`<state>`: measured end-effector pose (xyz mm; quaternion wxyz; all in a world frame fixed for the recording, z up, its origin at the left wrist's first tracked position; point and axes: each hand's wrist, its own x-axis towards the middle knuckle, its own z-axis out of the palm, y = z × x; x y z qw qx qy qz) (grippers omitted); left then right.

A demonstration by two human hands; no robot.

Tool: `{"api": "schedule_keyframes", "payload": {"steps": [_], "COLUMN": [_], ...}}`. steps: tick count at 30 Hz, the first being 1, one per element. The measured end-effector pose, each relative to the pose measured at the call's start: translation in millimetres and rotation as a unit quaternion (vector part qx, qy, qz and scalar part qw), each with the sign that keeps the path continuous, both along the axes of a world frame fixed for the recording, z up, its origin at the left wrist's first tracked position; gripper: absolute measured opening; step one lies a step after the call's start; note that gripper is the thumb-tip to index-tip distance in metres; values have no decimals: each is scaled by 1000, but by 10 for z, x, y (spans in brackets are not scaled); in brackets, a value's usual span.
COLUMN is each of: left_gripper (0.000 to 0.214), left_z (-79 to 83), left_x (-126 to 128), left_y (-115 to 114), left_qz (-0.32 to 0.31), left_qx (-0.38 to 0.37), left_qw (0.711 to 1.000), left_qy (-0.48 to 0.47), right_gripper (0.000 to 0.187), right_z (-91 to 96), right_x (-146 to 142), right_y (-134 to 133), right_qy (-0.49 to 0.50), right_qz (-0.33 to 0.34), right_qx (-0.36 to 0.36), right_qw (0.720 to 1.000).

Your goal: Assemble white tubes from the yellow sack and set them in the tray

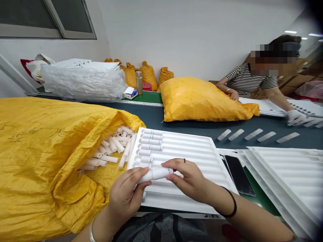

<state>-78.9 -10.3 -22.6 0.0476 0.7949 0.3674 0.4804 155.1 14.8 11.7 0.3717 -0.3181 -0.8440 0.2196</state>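
Note:
Both of my hands hold one white plastic tube [159,173] over a white ribbed tray [196,148]. My left hand [130,190] is closed round the tube's left end. My right hand [188,179] pinches its right end, where small dark print shows. A seam or step crosses the tube near my left fingers. Beneath my hands, the tray has long grooves, and short white printed pieces [151,142] lie at their left ends. To the left, a yellow woven sack [58,151] lies with its mouth spread, showing many loose white tubes [111,148].
A black phone [239,174] lies right of the tray, beside stacked white trays [292,181]. Several tubes [259,134] rest on the dark belt [202,129]. Behind is a full yellow sack [199,99]; a co-worker [249,79] with one gloved hand reaches over trays at right.

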Motion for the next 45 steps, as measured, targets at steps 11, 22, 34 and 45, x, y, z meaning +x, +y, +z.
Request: {"api": "schedule_keyframes", "payload": {"steps": [11,22,34,45], "left_gripper": [42,26,27,35], "left_z": [-447,-378,47,109], "left_x": [-918,-1344,-275,-248], "left_y": [514,670,443,363], "left_qz": [278,227,42,-22], "left_qx": [-202,-308,-223,-381], "left_qw": [889,861,954,728], "left_qy": [301,335,-197,-569], "right_gripper": [24,25,16,19], "right_z": [-201,-229,-548,-67], "right_x": [1096,2070,-176,-264], "right_y": [1143,1422,1103,602], "right_qy": [-222,-277,-252,90], "right_qz": [-453,-452,-106,45], "right_qx": [-28,-222,-107,-203], "right_qw": [863,819,956,974]}}
